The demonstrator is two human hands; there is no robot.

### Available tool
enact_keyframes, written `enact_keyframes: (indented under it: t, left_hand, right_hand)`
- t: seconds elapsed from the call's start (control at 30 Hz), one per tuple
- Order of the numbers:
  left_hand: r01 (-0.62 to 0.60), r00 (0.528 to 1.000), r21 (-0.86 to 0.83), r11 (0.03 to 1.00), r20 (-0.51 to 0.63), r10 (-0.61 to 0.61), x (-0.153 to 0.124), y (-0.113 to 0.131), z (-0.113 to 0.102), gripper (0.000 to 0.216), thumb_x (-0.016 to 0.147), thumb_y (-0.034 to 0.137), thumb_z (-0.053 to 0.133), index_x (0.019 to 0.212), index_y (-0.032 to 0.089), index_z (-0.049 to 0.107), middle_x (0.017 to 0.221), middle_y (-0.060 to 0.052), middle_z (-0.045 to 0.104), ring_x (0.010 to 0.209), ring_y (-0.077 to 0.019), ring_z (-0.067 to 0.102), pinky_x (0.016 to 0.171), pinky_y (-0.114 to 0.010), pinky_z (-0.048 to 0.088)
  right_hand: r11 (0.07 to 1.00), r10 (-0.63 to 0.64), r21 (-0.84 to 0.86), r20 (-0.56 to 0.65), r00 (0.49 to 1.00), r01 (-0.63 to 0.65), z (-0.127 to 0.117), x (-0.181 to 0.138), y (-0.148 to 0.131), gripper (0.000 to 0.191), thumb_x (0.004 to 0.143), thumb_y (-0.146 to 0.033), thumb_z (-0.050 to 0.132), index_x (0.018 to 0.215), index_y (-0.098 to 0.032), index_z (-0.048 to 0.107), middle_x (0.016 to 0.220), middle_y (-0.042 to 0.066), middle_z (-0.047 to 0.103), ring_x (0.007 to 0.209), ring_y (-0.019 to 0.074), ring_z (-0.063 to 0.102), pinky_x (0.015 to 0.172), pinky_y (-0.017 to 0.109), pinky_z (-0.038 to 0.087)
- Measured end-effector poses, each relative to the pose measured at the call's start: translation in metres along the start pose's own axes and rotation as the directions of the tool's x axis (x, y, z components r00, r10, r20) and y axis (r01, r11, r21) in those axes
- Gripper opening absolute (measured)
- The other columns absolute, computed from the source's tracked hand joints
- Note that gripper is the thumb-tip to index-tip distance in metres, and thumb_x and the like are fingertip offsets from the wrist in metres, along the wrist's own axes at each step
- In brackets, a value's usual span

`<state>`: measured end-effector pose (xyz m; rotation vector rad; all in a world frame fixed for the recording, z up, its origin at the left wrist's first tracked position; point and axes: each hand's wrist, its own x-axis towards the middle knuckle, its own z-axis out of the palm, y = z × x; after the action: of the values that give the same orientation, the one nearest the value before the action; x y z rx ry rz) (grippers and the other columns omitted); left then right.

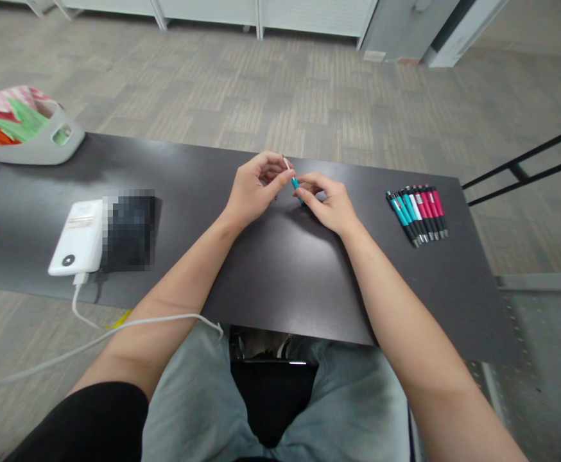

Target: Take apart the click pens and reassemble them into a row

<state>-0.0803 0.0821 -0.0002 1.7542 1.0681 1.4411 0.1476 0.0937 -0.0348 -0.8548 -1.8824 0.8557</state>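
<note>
Above the table, my left hand [260,186] pinches a pen refill [287,163], a thin white stick with a dark end, between thumb and fingers. Close beside it, my right hand [326,200] is closed on a teal pen barrel [295,184]. The refill's lower end meets or lies very near the top of the barrel; whether it is inside, I cannot tell. The barrel's lower part is mostly covered by my right fingers. To the right lies a row of several pens [418,215] in teal, white and pink with black grips.
On the dark table [280,276], a white power bank [77,237] with a white cable [146,323] lies at left, beside a blurred dark object [129,231]. A white basket [63,144] of colourful items sits at the far left corner. Black rails [526,170] stand beyond the right edge.
</note>
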Motion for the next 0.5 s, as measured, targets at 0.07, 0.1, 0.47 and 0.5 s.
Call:
enact_keyframes:
  t: [0.07, 0.1, 0.47, 0.5]
  left_hand:
    - [0.023, 1.0, -0.005, 1.0, 0.013, -0.023, 0.0002, -0.0007, 0.0003, 0.05, 0.097, 0.071, 0.095, 0.098, 0.026, 0.073, 0.097, -0.003, 0.087, 0.083, -0.0164, 0.08, 0.076, -0.03, 0.063]
    - [0.028, 0.999, -0.009, 1.0, 0.019, -0.028, 0.0005, -0.0013, 0.0001, 0.05, 0.097, 0.071, 0.095, 0.098, 0.026, 0.073, 0.097, -0.003, 0.087, 0.083, -0.0165, 0.08, 0.077, -0.03, 0.063]
    - [0.038, 0.998, -0.051, 0.998, 0.052, -0.035, -0.0009, -0.0017, -0.0023, 0.063, 0.093, 0.085, 0.089, 0.1, 0.022, 0.082, 0.107, -0.007, 0.089, 0.085, -0.0176, 0.077, 0.079, -0.031, 0.058]
    - [0.049, 0.997, -0.065, 0.997, 0.07, -0.044, -0.0011, -0.0014, -0.0024, 0.063, 0.093, 0.084, 0.089, 0.1, 0.022, 0.082, 0.108, -0.007, 0.089, 0.083, -0.0173, 0.076, 0.077, -0.03, 0.057]
  right_hand:
    - [1.0, -0.002, -0.007, 0.001, 1.0, 0.002, -0.0001, -0.0001, 0.0015, 0.048, 0.108, -0.077, 0.077, 0.125, -0.033, 0.086, 0.102, 0.005, 0.087, 0.09, 0.0267, 0.08, 0.09, 0.045, 0.068]
    - [1.0, -0.005, -0.008, 0.001, 1.0, 0.005, -0.0001, -0.0002, 0.002, 0.048, 0.108, -0.077, 0.078, 0.125, -0.033, 0.086, 0.102, 0.005, 0.087, 0.09, 0.0264, 0.08, 0.09, 0.044, 0.068]
    - [1.0, -0.022, 0.022, -0.004, 1.0, 0.022, 0.0002, 0.0003, -0.0005, 0.051, 0.109, -0.079, 0.076, 0.125, -0.031, 0.085, 0.099, 0.004, 0.086, 0.087, 0.0254, 0.079, 0.087, 0.043, 0.065]
    - [0.999, -0.023, 0.026, -0.004, 1.0, 0.023, 0.0004, 0.0004, -0.0007, 0.051, 0.109, -0.079, 0.075, 0.125, -0.031, 0.085, 0.099, 0.004, 0.085, 0.087, 0.0254, 0.079, 0.086, 0.043, 0.065]
